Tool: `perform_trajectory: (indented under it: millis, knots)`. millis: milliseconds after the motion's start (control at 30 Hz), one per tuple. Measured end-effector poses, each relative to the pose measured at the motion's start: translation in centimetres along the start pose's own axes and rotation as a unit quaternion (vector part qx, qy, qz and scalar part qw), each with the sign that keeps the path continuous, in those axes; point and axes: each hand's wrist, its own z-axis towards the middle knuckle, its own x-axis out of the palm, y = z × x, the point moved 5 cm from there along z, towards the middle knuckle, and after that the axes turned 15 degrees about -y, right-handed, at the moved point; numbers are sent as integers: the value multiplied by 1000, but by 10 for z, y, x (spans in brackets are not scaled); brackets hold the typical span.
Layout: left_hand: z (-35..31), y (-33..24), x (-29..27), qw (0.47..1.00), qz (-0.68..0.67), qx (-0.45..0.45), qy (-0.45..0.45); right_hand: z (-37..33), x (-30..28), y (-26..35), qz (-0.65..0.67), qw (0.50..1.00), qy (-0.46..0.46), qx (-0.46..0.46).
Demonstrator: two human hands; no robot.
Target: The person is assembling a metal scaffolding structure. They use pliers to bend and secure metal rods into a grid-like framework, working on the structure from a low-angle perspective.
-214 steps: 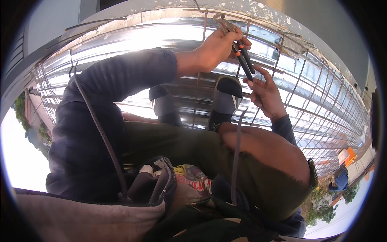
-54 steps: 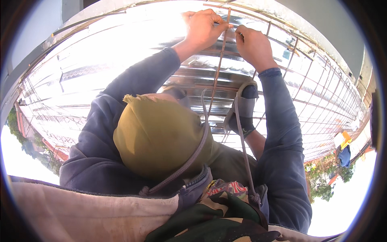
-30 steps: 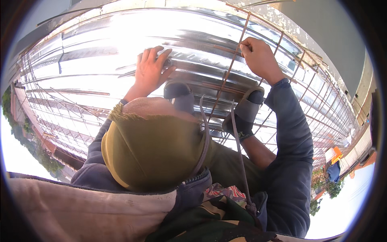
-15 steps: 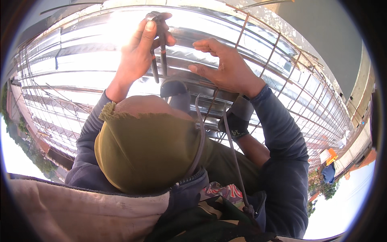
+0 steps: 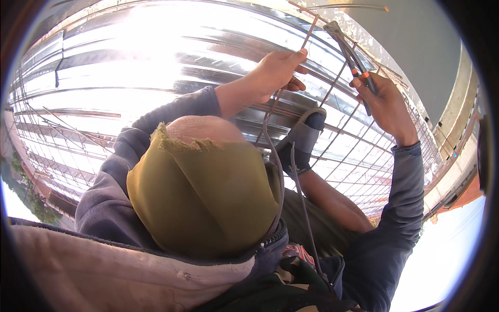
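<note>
Pliers [image 5: 350,58] jut head-first from the right fingers [image 5: 382,81].

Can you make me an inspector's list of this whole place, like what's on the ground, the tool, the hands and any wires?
Surface: shiny, ridged metal sheeting, with strong glare on the left.
Job's things: pincers with black handles and orange marks; rusty bar mesh over the sheeting.
Clutter: a thin rod near the top edge.
Left hand: at a mesh bar, thumb against it; whether it grips is unclear.
Right hand: holds the pincers by the handles, head pointing up and left.
Cables: nothing seen near the hands; grey cords hang from the clothing.
Surroundings: greenery at lower left.
</note>
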Motion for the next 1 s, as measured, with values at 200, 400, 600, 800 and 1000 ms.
perform_trajectory:
  millis: [200,400,600,800,1000]
  knots:
    - [16,33,52,992,-87,-90,3,25,6,7,-419,813,-244,-323]
    - [42,44,61,995,-93,-25,4,29,29,37,-529,747,-251,-315]
    - [41,35,73,994,-104,3,35,20,38,51,-594,670,-293,-335]
    - [43,27,85,993,-107,21,45,24,38,48,-559,700,-265,-356]
    - [40,19,86,996,-68,40,38,34,29,23,-377,860,-150,-311]
